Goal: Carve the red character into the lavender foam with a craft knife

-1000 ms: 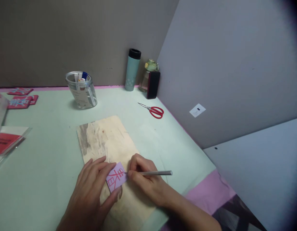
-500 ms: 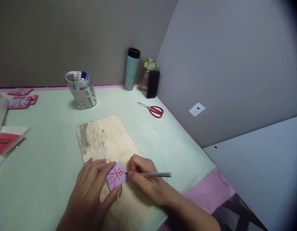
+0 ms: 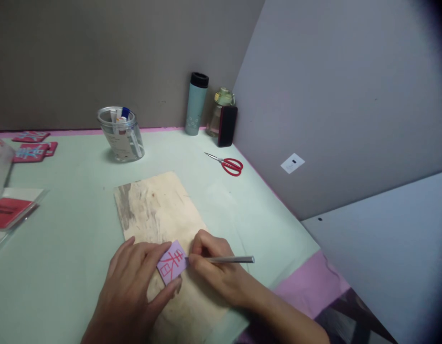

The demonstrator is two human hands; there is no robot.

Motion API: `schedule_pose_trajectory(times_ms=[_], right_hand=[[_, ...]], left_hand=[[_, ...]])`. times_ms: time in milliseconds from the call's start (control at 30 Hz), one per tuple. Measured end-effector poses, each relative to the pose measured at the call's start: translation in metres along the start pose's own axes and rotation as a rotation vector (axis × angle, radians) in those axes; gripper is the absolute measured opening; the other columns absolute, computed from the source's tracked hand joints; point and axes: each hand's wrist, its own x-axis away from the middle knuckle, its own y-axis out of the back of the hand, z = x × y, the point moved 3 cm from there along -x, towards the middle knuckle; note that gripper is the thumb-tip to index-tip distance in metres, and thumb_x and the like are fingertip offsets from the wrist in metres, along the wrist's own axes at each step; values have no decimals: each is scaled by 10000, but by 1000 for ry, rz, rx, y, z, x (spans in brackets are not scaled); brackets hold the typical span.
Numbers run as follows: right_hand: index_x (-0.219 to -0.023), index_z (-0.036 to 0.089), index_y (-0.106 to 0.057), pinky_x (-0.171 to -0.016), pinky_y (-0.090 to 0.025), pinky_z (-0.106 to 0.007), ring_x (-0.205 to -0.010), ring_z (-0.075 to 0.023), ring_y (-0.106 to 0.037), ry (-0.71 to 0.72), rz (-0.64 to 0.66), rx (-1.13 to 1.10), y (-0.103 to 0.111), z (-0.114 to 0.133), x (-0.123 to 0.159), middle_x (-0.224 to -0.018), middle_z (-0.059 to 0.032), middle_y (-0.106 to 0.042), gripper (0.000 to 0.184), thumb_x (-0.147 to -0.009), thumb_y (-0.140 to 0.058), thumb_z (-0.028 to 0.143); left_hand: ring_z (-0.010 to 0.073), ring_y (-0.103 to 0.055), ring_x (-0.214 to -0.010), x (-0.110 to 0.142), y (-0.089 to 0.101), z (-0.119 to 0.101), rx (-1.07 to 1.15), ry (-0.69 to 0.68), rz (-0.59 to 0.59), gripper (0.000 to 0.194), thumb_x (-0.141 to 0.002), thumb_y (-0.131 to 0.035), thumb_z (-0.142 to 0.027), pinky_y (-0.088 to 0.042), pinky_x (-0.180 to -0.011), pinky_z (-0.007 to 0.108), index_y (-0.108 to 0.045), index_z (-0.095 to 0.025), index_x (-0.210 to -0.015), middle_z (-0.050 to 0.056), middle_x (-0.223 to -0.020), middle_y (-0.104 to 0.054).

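Note:
A small purple block [image 3: 175, 271] with a red outlined character lies tilted over a worn pale board [image 3: 163, 200]. My left hand [image 3: 134, 277] grips the block by its edges, thumb on the near side and fingers on the far side. From the right, my right hand [image 3: 211, 267] pinches a craft knife [image 3: 233, 259] with a slim silver handle. Its thin dark tip is at the block's right edge, by the red lines. Whether the tip cuts in is too small to tell.
Red-handled scissors [image 3: 231, 166] lie beyond the board. A clear jar [image 3: 122, 138] holds pens. A teal tumbler [image 3: 197, 105], a green-lidded bottle [image 3: 215, 117] and a phone [image 3: 227, 126] stand in the back corner. Several red blocks [image 3: 30, 152] and a plastic packet [image 3: 13, 212] lie left.
My left hand and the purple block have shifted very slightly left and turned a little. The knife tip stays at the block's right edge; the right hand has barely moved.

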Motion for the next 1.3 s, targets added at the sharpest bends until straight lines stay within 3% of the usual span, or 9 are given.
schedule_pose_trajectory(times_ms=[133,400,767,933,1300], right_hand=[[-759,212,-491,-588,-324,-273,-642,-128,-443,-8,-16,-3,-1,-1,1,-710,32,-504,179,-923,-556,244],[-745,212,-488,-586,-326,-276,-637,-132,-444,26,-49,23,-1,-5,0,-710,27,-515,213,-935,-568,261],[-745,213,-486,-588,-336,-277,-630,-126,-460,18,-28,0,-4,-6,-2,-710,24,-538,208,-927,-580,246],[-754,217,-459,-599,-335,-276,-647,-130,-454,38,-51,6,-4,-5,-2,-718,25,-522,210,-938,-558,233],[-757,214,-477,-603,-358,-272,-647,-126,-450,41,-25,-55,-1,-7,-2,-739,19,-534,215,-943,-580,246]], left_hand=[[272,-637,-958,8,-5,4,2,-44,53,768,-895,-668,-691,-298,-1175,568,-470,-197,-1448,38,-968,-652],[285,-651,-1068,7,-2,12,16,-7,46,602,-922,-678,-611,-279,-1207,560,-531,-235,-1369,65,-1102,-682],[298,-645,-1016,5,-5,-2,-6,-29,-22,474,-912,-689,-591,-322,-1161,604,-557,-208,-1159,68,-1008,-648],[308,-648,-1104,9,-5,-2,-4,-38,41,454,-909,-700,-545,-304,-1187,597,-554,-214,-1184,74,-1059,-666],[304,-658,-1129,8,-4,-1,48,-24,45,374,-920,-693,-486,-292,-1200,574,-558,-230,-1157,53,-1054,-682]])
